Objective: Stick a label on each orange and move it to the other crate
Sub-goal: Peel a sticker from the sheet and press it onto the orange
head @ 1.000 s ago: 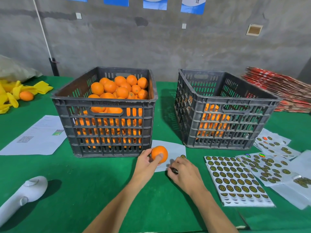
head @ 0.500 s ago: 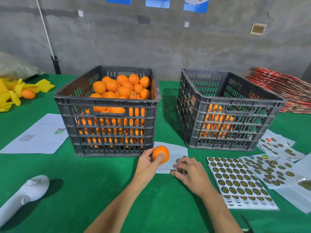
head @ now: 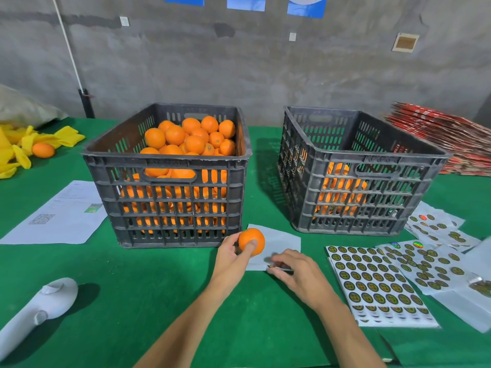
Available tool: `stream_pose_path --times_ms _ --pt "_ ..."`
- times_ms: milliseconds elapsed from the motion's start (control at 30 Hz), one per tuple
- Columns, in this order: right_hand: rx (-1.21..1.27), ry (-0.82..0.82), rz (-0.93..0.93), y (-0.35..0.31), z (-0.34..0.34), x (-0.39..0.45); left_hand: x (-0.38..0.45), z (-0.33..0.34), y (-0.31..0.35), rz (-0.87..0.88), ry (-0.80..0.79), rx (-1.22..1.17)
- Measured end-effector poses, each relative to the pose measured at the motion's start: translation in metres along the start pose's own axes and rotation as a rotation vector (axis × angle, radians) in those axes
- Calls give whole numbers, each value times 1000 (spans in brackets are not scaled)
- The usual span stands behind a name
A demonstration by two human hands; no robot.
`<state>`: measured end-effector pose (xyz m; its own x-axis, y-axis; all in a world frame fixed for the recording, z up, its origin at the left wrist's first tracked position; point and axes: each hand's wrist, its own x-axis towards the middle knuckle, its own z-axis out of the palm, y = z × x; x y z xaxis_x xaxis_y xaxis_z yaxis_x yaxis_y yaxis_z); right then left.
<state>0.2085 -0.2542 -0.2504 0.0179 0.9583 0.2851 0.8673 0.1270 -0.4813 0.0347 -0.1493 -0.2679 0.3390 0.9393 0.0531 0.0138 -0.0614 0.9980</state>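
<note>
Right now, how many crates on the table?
2. Left crate, piled high with oranges; right crate, partly filled, beside it. None hidden that I can see.

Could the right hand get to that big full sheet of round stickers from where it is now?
Probably yes. The right hand rests on the small paper just beside the full sticker sheet, with only bare green table between them; nothing blocks the way.

Rough grey concrete wall (head: 265, 65) with blue posters (head: 305, 5) behind green-covered table (head: 159, 301).
</note>
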Motion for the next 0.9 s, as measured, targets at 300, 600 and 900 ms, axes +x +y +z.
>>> stream_pose_path --times_ms 300,600,900 --pt "53 28 18 -2 3 -1 1 0 -1 -10 9 -14" --pt "216 -7 174 -7 5 -2 -1 1 2 -9 -9 66" --pt "505 -77 293 -3 0 3 3 1 1 10 -22 96"
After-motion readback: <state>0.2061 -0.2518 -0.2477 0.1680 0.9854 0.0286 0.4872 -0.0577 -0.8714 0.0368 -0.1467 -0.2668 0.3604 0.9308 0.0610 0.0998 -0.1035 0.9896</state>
